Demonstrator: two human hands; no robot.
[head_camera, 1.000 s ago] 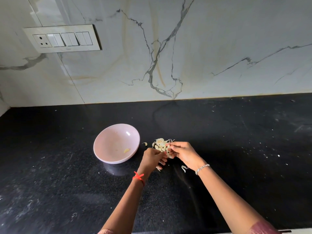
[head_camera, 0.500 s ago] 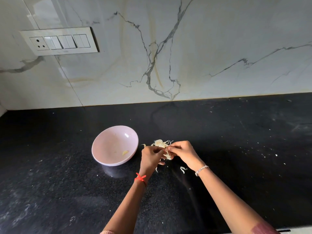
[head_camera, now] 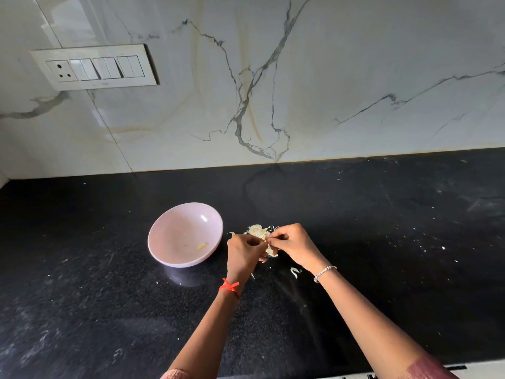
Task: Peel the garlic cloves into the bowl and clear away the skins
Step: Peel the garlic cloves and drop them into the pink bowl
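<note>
A pale pink bowl (head_camera: 169, 236) sits on the black counter with one peeled garlic clove (head_camera: 202, 246) inside. Just right of it lies a small heap of garlic and papery skins (head_camera: 257, 231). My left hand (head_camera: 243, 254) and my right hand (head_camera: 292, 246) meet over the heap, fingers curled, pinching a garlic clove (head_camera: 269, 243) between them; the clove is mostly hidden by my fingers. Loose skin pieces lie near my right wrist (head_camera: 295, 272) and left of the heap (head_camera: 231, 234).
The black speckled counter (head_camera: 382, 242) stretches wide to both sides, with small white flecks on the right. A marble backsplash (head_camera: 300, 91) rises behind, carrying a switch panel (head_camera: 93, 67) at upper left. The counter's front edge shows at the bottom right.
Both hands have stayed over the heap, working the clove with small finger movements. The camera view has shifted slightly; the bowl and skins have not moved.
</note>
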